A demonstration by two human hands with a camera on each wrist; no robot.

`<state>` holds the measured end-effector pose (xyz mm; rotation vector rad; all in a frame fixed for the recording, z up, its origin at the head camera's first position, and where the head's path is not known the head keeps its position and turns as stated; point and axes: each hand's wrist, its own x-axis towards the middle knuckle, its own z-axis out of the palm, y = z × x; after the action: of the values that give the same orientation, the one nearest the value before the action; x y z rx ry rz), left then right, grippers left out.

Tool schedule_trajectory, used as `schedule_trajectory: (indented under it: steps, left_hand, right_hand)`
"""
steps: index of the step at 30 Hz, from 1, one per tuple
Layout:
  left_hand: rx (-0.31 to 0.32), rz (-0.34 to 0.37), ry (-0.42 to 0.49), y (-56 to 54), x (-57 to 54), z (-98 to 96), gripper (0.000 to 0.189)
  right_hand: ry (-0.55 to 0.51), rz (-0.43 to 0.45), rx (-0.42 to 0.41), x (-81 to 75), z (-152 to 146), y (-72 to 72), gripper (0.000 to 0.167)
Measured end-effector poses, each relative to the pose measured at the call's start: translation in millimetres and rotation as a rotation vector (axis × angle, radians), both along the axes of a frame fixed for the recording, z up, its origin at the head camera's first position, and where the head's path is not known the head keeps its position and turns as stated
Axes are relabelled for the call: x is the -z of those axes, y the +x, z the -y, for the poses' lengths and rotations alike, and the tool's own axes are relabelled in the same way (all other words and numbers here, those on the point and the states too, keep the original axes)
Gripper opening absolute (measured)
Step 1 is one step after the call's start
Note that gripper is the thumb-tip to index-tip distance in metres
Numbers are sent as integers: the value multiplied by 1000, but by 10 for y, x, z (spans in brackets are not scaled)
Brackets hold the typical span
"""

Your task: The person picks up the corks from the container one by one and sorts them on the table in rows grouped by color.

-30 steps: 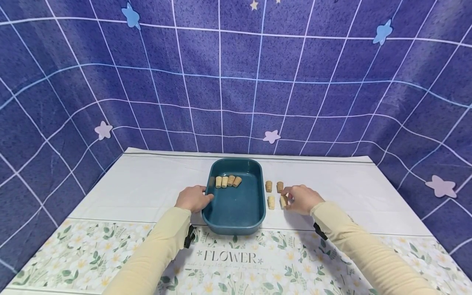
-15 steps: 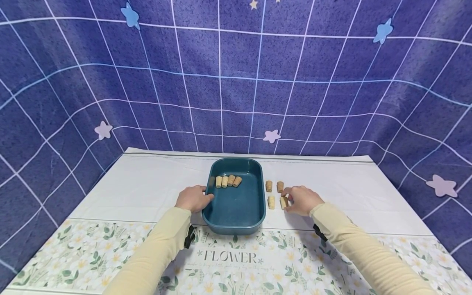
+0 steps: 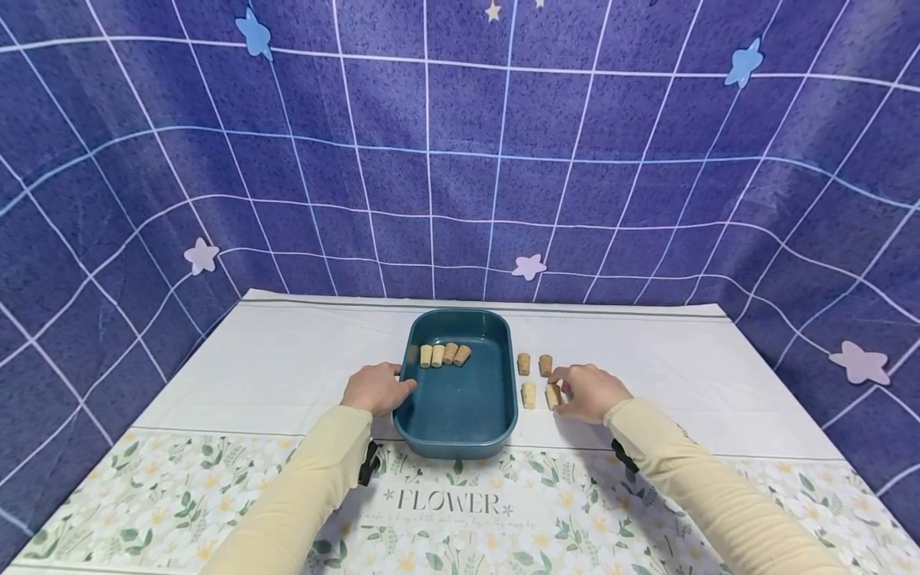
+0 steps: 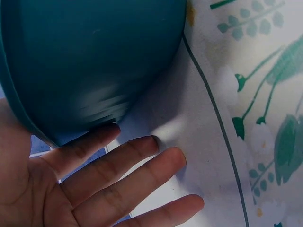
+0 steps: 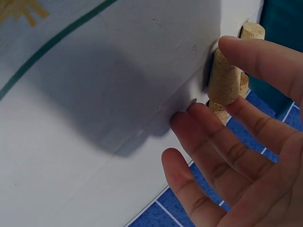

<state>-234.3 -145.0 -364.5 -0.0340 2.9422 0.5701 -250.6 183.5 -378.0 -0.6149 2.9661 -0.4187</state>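
Observation:
My left hand (image 3: 377,388) is at the left side of a deep teal rectangular dish (image 3: 460,448), thumb over the rim. Its other fingers lie along the outer wall in the left wrist view. At the dish's right, my right hand (image 3: 591,391) holds a pale cork stopper (image 5: 224,78) by its two ends, between thumb and index finger, down at the white tabletop. The other fingers are spread loosely. Beside that cork lies another pale cork (image 3: 529,395); behind them are two browner corks, a left one (image 3: 524,364) and a right one (image 3: 546,365).
Inside the dish, several corks (image 3: 438,356) form a row near its left wall. The cloth (image 3: 446,527) at the front has a flower print and the word FLOWER. A blue gridded curtain (image 3: 460,184) with stars surrounds the table at the back and sides.
The right hand's fingers have shifted slightly, so more of the pale cork shows between them. The left hand, the dish and the other corks stay where they were.

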Motion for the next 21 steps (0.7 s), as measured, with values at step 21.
schedule_trajectory:
  steps: [21]
  left_hand:
    - [-7,11,26,10,-25,-6,48]
  right_hand:
    - [-94,-16,-28,-399,-72,-105,45]
